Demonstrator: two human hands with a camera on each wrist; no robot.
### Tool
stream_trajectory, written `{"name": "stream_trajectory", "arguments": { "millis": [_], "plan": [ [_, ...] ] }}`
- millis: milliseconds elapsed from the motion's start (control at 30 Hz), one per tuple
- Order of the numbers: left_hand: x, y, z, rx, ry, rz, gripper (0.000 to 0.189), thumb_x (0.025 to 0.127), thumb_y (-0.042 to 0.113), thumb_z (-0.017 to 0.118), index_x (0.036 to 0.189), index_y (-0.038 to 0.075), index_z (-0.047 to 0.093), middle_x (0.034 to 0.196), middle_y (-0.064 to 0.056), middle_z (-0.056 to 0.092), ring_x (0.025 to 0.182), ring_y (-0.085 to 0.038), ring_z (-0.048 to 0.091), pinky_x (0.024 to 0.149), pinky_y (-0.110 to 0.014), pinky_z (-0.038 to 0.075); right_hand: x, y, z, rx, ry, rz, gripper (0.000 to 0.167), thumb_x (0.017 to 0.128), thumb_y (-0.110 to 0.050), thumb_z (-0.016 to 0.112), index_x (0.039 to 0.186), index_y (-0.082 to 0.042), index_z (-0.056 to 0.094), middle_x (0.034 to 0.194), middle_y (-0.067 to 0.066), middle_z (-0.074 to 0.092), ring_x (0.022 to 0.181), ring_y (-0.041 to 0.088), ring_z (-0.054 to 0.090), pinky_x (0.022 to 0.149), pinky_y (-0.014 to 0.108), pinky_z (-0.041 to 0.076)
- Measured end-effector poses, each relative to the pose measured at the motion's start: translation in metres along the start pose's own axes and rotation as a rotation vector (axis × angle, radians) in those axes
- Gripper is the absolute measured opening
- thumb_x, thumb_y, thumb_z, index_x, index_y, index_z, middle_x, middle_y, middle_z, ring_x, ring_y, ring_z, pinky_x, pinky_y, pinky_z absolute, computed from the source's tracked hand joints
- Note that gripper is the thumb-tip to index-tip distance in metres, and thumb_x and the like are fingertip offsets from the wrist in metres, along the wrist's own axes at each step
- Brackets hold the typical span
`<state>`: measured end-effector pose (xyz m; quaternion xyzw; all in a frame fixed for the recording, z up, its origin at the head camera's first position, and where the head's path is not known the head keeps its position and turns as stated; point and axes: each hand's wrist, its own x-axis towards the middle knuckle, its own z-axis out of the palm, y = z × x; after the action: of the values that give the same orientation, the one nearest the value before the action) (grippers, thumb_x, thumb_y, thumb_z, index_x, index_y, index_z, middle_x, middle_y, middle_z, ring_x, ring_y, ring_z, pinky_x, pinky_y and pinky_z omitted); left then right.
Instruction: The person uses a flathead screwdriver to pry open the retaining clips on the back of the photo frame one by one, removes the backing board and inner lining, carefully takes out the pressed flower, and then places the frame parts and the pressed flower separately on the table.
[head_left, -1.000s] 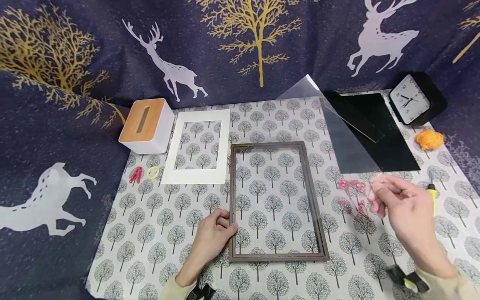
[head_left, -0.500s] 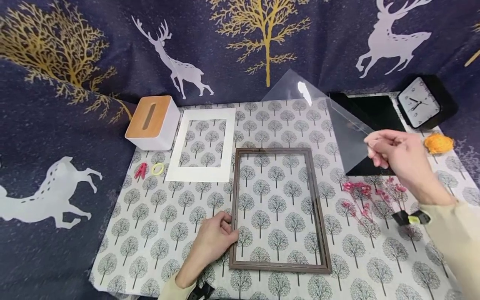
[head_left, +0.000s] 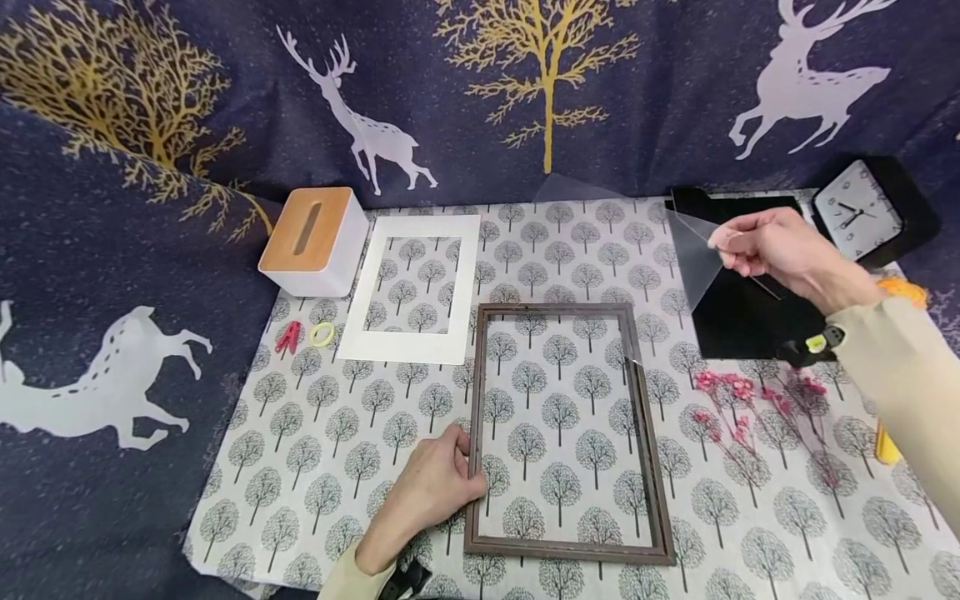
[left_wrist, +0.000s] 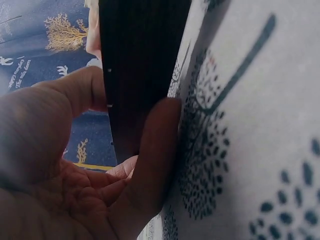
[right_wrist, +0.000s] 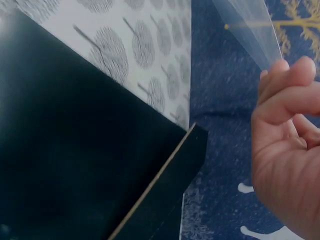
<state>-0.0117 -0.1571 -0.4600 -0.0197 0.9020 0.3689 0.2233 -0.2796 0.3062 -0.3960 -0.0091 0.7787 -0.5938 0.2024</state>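
A brown picture frame (head_left: 570,550) lies on the tree-print cloth, and clear cloth pattern shows through its opening. My left hand (head_left: 427,483) grips its left side near the bottom; in the left wrist view the thumb and fingers sit on both sides of the dark rail (left_wrist: 140,60). Above the black backing board (head_left: 735,329), my right hand (head_left: 780,250) pinches a clear plastic sheet (right_wrist: 255,30) by its edge. The sheet extends leftward from the fingers, mostly see-through, so much of its outline is hard to see. The board's stand flap (right_wrist: 170,185) shows in the right wrist view.
Left of the frame lies a white mat (head_left: 405,348), beside a wood-topped tissue box (head_left: 315,242). A red clip (head_left: 288,336) and yellow ring (head_left: 322,334) lie nearby. Pink dried flowers (head_left: 738,387), a black clock (head_left: 858,210) and an orange bundle (head_left: 903,290) are at right.
My right hand has moved away toward the back of the table with the clear sheet, from beside the flowers to over the black board. My left hand keeps its grip on the frame.
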Motion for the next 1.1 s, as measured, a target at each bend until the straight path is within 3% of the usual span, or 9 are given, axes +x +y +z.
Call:
{"name": "stream_trajectory", "arguments": {
  "millis": [200, 300, 433, 533, 600, 833, 933, 1000, 1100],
  "plan": [
    [-0.001, 0.005, -0.003, 0.013, -0.043, -0.07, 0.041, 0.077, 0.017, 0.084, 0.109, 0.008, 0.06, 0.077, 0.0, 0.065, 0.065, -0.017, 0.059, 0.054, -0.026, 0.052, 0.035, -0.014, -0.013, -0.149, -0.089, 0.086, 0.036, 0.113, -0.005, 0.052, 0.095, -0.021, 0.079, 0.072, -0.008, 0.065, 0.061, 0.005, 0.055, 0.051, 0.019, 0.051],
    [0.0, 0.005, -0.002, 0.037, -0.045, -0.069, 0.04, 0.075, 0.017, 0.084, 0.106, 0.01, 0.06, 0.074, 0.001, 0.065, 0.063, -0.016, 0.059, 0.053, -0.027, 0.052, 0.051, -0.022, -0.014, -0.315, -0.101, 0.103, 0.024, 0.111, -0.006, 0.053, 0.11, -0.01, 0.077, 0.073, -0.007, 0.065, 0.062, 0.007, 0.056, 0.052, 0.021, 0.051],
    [0.002, 0.003, -0.001, 0.058, -0.052, -0.066, 0.039, 0.074, 0.016, 0.084, 0.105, 0.011, 0.06, 0.073, 0.001, 0.065, 0.062, -0.016, 0.06, 0.051, -0.027, 0.052, 0.071, -0.032, -0.01, -0.651, -0.059, 0.049, 0.032, 0.104, -0.01, 0.057, 0.127, 0.007, 0.07, 0.065, -0.005, 0.066, 0.059, 0.01, 0.06, 0.053, 0.022, 0.048],
    [0.002, 0.003, 0.0, 0.055, -0.063, -0.076, 0.041, 0.075, 0.015, 0.084, 0.108, 0.009, 0.06, 0.073, 0.0, 0.064, 0.062, -0.016, 0.059, 0.051, -0.027, 0.053, 0.082, -0.036, -0.004, -0.845, 0.01, -0.02, 0.035, 0.097, -0.015, 0.059, 0.121, 0.004, 0.075, 0.056, -0.003, 0.066, 0.058, 0.011, 0.062, 0.055, 0.021, 0.045],
    [0.002, 0.002, 0.001, 0.05, -0.069, -0.082, 0.042, 0.075, 0.016, 0.084, 0.109, 0.009, 0.06, 0.073, 0.0, 0.064, 0.062, -0.016, 0.059, 0.05, -0.027, 0.053, 0.089, -0.037, 0.0, -0.917, 0.05, -0.06, 0.031, 0.095, -0.016, 0.061, 0.115, 0.0, 0.078, 0.054, -0.003, 0.067, 0.059, 0.009, 0.063, 0.057, 0.019, 0.043],
    [0.002, -0.003, 0.002, 0.035, -0.092, -0.045, 0.039, 0.076, 0.015, 0.083, 0.106, 0.012, 0.058, 0.07, 0.002, 0.063, 0.058, -0.014, 0.059, 0.048, -0.026, 0.053, 0.107, -0.033, 0.01, -0.901, 0.148, -0.123, 0.033, 0.097, -0.017, 0.066, 0.118, 0.006, 0.076, 0.054, -0.01, 0.07, 0.051, -0.003, 0.061, 0.061, 0.007, 0.035],
    [0.003, -0.004, 0.002, 0.026, -0.097, -0.029, 0.036, 0.078, 0.015, 0.083, 0.102, 0.014, 0.057, 0.069, 0.004, 0.064, 0.056, -0.013, 0.06, 0.046, -0.027, 0.053, 0.115, -0.029, 0.014, -0.871, 0.209, -0.145, 0.033, 0.097, -0.017, 0.07, 0.119, 0.007, 0.075, 0.055, -0.014, 0.069, 0.051, -0.007, 0.057, 0.063, 0.009, 0.036],
    [0.003, -0.006, 0.002, 0.02, -0.1, -0.023, 0.035, 0.078, 0.015, 0.082, 0.101, 0.015, 0.056, 0.067, 0.005, 0.064, 0.055, -0.013, 0.061, 0.045, -0.027, 0.054, 0.121, -0.026, 0.017, -0.869, 0.253, -0.175, 0.032, 0.095, -0.016, 0.071, 0.116, 0.008, 0.075, 0.061, -0.006, 0.072, 0.058, 0.003, 0.063, 0.068, 0.017, 0.042],
    [0.004, -0.007, 0.001, 0.009, -0.107, -0.02, 0.034, 0.079, 0.015, 0.082, 0.1, 0.016, 0.055, 0.066, 0.005, 0.065, 0.053, -0.013, 0.062, 0.043, -0.028, 0.054, 0.128, -0.021, 0.022, -0.881, 0.294, -0.202, 0.031, 0.093, -0.013, 0.068, 0.113, 0.01, 0.075, 0.084, 0.019, 0.076, 0.083, 0.033, 0.07, 0.079, 0.041, 0.056]
  ]
}}
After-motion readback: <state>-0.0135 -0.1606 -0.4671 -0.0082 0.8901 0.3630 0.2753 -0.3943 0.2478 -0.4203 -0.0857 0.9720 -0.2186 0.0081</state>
